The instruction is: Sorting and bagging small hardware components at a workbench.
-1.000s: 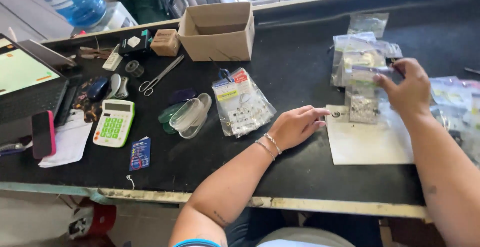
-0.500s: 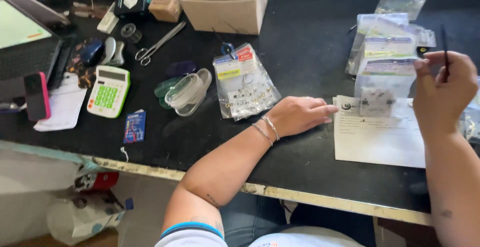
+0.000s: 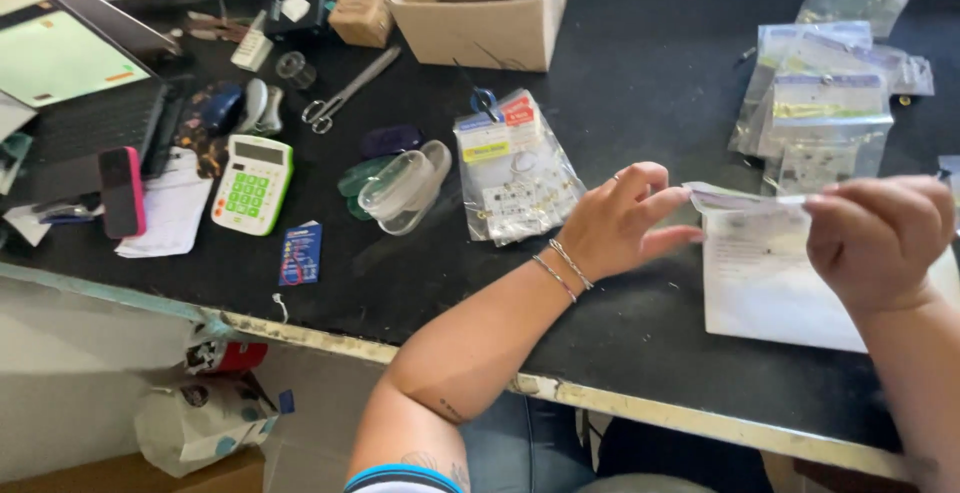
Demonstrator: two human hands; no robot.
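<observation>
Now I have both hands on a small bag [image 3: 745,201] raised just above the paper [image 3: 790,293]: my left hand [image 3: 620,221] pinches one end with fingertips, my right hand [image 3: 878,238] grips the other, stretching it flat between them for a look

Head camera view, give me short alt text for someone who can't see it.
Both hands, left hand and right hand, hold a small clear plastic bag above a white sheet of paper on a black worktable. Nearby lie more packets, a calculator, scissors and a cardboard box.
</observation>
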